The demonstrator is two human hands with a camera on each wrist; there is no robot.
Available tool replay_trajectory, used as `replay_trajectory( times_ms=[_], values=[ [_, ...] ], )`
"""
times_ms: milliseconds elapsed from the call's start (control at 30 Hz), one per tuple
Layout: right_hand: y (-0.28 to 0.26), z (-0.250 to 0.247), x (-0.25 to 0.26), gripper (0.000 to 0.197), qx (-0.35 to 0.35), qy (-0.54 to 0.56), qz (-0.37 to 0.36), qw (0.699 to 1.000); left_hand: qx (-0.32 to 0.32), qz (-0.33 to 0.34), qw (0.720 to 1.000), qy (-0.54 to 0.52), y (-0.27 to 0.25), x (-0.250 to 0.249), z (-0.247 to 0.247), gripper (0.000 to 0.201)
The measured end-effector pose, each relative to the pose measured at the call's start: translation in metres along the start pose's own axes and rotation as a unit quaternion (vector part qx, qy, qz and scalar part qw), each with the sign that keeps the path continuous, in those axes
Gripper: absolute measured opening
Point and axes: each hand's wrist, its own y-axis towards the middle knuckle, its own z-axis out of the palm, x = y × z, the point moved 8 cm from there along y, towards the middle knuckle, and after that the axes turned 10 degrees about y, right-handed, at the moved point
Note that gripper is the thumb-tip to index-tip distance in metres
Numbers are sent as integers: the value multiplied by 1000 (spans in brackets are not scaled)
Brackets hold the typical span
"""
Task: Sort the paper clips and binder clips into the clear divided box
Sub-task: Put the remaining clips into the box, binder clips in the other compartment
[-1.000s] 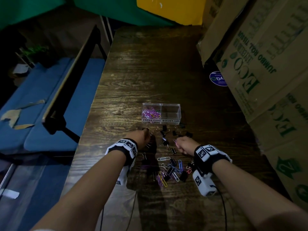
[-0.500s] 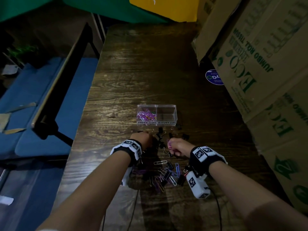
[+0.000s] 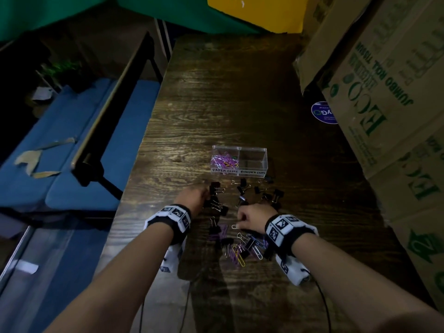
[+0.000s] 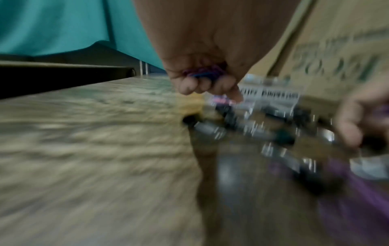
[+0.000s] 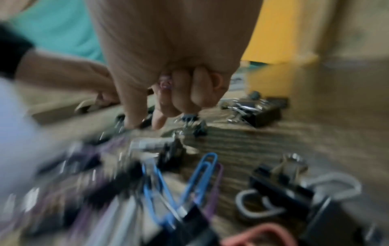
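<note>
Step in hand: I judge we are gathering paper clips point(image 3: 236, 253) from the mixed heap at the lower centre of the head view, to carry them up to the clear box point(image 3: 239, 160).
How to do it well: I would pinch only the wire clips, shake off any binder clips point(image 3: 269, 194) that snag on them, and drop the handful in the left compartment labelled for paper clips (the right one looks bare from here).
Box: it sits on the counter point(image 3: 240, 92) just above the heap, mid-frame, with purple clips already lying in its left half.
Left hand point(image 3: 195, 195): knuckles up, low over the counter at the heap's left edge; in its wrist view the fingers point(image 4: 187, 86) are curled around a small purple and blue bundle of paper clips.
Right hand point(image 3: 252, 218): fisted, knuckles up, just right of centre over the heap; its wrist view shows something pinkish tucked inside the curl, with thumb and forefinger reaching down towards the heap; whether they pinch anything, I cannot tell through the blur.
Arms: both forearms run in from the bottom corners, converging on the heap.
</note>
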Motion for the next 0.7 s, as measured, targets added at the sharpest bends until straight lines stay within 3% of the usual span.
replay_trajectory(
  times_ms=[100, 233, 300, 400, 633, 700],
  values=[
    [0, 10, 8, 31, 17, -94, -8, 995, 55, -13, 998, 10, -19, 4, 16, 36],
    [1, 13, 10, 8, 40, -82, 15, 996, 85, 34, 993, 76, -35, -10, 33, 48],
    [0, 11, 9, 15, 40, -79, 17, 996, 98, 53, 988, 102, -42, -16, 42, 47],
    [-8, 4, 5, 6, 14, -47, 14, 999, 83, 49, 988, 118, -47, -18, 46, 51],
    [-34, -2, -3, 28, 20, 43, 34, 998, 42, 81, 987, 130, -49, -27, 37, 36],
    [-37, 1, -3, 28, 15, 68, 33, 997, 49, 100, 982, 149, -49, -31, 39, 42]
  ],
)
